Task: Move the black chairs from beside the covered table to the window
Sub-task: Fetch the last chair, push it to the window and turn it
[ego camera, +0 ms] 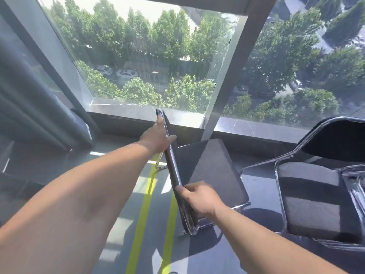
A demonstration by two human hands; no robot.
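On the grey floor (256,244) just short of the window, the right hand (199,198) grips the near top corner of a black chair (209,171), its fingers curled together over the chrome-edged backrest. That backrest is seen edge-on and runs away from the camera. Farther along the same edge, the left hand (158,137) holds it with the palm on the outer face. Its thumb is hooked over toward the seat and a finger lies straight along the rim; the other fingers are hidden behind the back. The padded seat faces right, and the chrome legs stand beside two yellow-green floor stripes (142,214). Just to the right stands a second black chair (316,194), apart from the first. A dark curtain (39,95) hangs at the left. Beyond both chairs lies the stone window sill (138,109), then the window (148,56), which is split by a dark post (235,76). Trees and parked cars (126,73) show outside.
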